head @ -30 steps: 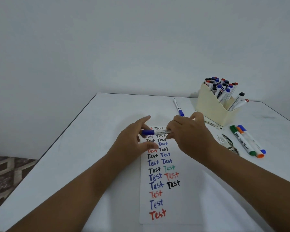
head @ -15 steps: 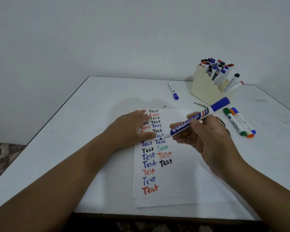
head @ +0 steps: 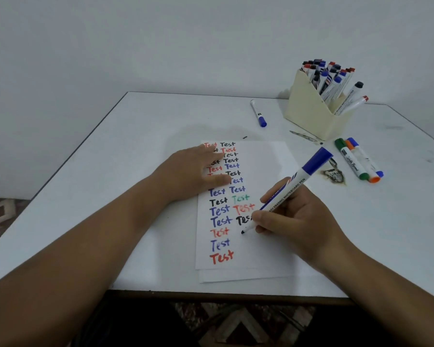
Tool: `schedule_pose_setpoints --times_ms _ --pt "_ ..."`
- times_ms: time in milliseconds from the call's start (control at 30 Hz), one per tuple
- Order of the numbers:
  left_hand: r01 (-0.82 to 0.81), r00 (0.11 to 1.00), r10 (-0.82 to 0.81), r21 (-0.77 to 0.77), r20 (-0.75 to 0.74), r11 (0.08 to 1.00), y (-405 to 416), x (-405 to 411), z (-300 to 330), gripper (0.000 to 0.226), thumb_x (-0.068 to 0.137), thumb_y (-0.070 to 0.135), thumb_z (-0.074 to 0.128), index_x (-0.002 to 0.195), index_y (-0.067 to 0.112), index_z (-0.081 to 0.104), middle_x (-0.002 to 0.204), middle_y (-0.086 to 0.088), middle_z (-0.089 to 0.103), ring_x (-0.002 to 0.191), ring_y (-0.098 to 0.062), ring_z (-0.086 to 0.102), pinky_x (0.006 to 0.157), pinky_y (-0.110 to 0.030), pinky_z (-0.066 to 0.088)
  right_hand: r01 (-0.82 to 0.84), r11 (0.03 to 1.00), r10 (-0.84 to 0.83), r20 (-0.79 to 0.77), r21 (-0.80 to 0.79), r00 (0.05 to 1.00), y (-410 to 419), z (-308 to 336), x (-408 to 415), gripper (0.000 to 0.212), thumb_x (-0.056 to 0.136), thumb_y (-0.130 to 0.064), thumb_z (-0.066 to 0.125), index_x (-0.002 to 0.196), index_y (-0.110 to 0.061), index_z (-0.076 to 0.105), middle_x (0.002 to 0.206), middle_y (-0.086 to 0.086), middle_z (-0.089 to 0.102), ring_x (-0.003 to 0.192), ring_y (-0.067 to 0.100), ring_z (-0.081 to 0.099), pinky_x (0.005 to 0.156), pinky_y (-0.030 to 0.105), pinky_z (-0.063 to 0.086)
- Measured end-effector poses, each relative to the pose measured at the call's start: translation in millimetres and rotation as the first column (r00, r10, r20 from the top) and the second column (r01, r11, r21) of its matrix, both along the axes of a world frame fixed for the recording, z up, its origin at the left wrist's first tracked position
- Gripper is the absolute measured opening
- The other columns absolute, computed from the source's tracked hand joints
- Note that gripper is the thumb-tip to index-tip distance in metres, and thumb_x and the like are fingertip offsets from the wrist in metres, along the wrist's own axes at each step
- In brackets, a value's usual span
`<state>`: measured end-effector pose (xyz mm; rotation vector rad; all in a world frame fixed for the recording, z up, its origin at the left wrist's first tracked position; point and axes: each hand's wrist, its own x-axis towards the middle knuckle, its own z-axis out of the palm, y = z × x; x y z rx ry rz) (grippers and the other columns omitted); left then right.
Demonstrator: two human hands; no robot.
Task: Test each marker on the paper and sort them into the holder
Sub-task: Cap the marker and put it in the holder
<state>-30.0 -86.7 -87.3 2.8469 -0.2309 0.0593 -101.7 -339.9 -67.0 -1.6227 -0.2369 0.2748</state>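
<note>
Risk of smearing wet ink: right hand (head: 298, 219) grips blue-capped white whiteboard marker (head: 290, 190), tip on white paper sheet (head: 266, 166) at frame centre, left hand (head: 193, 169) flat on it, cream holder (head: 311, 113) upper right

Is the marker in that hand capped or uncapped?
Uncapped: the marker's bare tip meets the paper; its blue cap sits on the back end.

Paper (head: 266, 249): "Test" handwritten over and over in two columns, in red, black, blue and green. Held marker (head: 290, 189): barrel print ends "ERASING WHITEBOARD PEN". Green marker (head: 351, 162) on the bench: script label, too blurred to read.
</note>
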Motion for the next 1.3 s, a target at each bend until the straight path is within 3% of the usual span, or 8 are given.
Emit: schedule_pose_setpoints --times_ms 300,500,667,833,1033,1133,1300 --pt "0.002 1.0 -0.002 -0.006 0.001 1.0 -0.8 -2.7 0.9 0.081 0.084 0.078 0.047 0.151 0.037 0.034 0.162 0.01 0.023 0.149 -0.008 0.016 0.12 -0.032 0.015 -0.015 0.998 0.016 0.027 -0.054 1.0 -0.2 -2.0 -0.8 0.023 0.078 0.002 0.08 0.087 -0.01 0.063 0.072 0.008 0.069 0.067 0.025 0.068 0.064 0.034 0.059" --pt "-0.003 1.0 0.003 -0.017 0.0 1.0 -1.2 -2.6 0.8 0.081 0.083 0.078 0.047 0.151 0.037 0.035 0.162 0.011 0.023 0.149 -0.007 0.015 0.12 -0.031 0.014 0.007 1.0 -0.007 0.02 -0.002 1.0 0.2 -0.5 0.0 0.024 0.077 -0.002 0.08 0.093 -0.006 0.063 0.075 0.011 0.074 0.068 0.027 0.073 0.067 0.033 0.062" --pt "0.001 1.0 -0.001 -0.013 -0.004 1.0 -0.1 -2.5 0.1 0.081 0.083 0.079 0.046 0.151 0.037 0.034 0.162 0.012 0.023 0.149 -0.006 0.014 0.12 -0.031 0.013 0.028 0.986 -0.007 0.126 -0.162 0.992 -0.7 -4.2 -0.7 0.022 0.08 -0.011 0.081 0.093 -0.015 0.064 0.076 0.002 0.072 0.072 0.022 0.072 0.071 0.034 0.062" --pt "-0.001 1.0 0.001 -0.015 0.001 1.0 0.3 -1.8 -0.9 0.08 0.083 0.078 0.047 0.151 0.037 0.035 0.162 0.012 0.023 0.149 -0.006 0.015 0.119 -0.03 0.013 0.058 0.987 -0.038 0.131 -0.149 0.991 -4.2 -4.7 0.3 0.022 0.081 -0.01 0.081 0.094 -0.013 0.063 0.074 0.002 0.072 0.067 0.021 0.071 0.065 0.029 0.061" --pt "0.011 1.0 -0.011 -0.013 0.005 1.0 2.4 0.0 -2.0 0.082 0.082 0.081 0.045 0.151 0.037 0.034 0.162 0.011 0.024 0.149 -0.007 0.015 0.121 -0.032 0.015 0.074 0.975 -0.035 0.186 -0.208 0.982 -4.4 -7.5 -1.8 0.021 0.08 -0.014 0.082 0.087 -0.021 0.063 0.076 0.012 0.066 0.079 0.039 0.063 0.075 0.055 0.057" --pt "0.009 1.0 -0.009 -0.015 0.006 1.0 2.2 -0.3 -2.3 0.084 0.081 0.082 0.044 0.151 0.037 0.035 0.162 0.01 0.024 0.15 -0.007 0.015 0.121 -0.034 0.015 0.102 0.969 -0.055 0.207 -0.223 0.977 -4.9 -8.5 -1.0 0.021 0.08 -0.021 0.082 0.087 -0.027 0.063 0.077 0.006 0.068 0.078 0.034 0.066 0.076 0.055 0.057" --pt "0.005 1.0 -0.005 -0.018 0.01 1.0 1.9 -1.3 -2.4 0.082 0.082 0.08 0.046 0.151 0.037 0.035 0.162 0.011 0.024 0.149 -0.007 0.016 0.121 -0.033 0.015 0.069 0.971 -0.021 0.206 -0.23 0.978 -4.8 -8.5 -1.6 0.022 0.081 -0.016 0.082 0.083 -0.026 0.063 0.077 0.011 0.066 0.078 0.037 0.063 0.075 0.055 0.055"
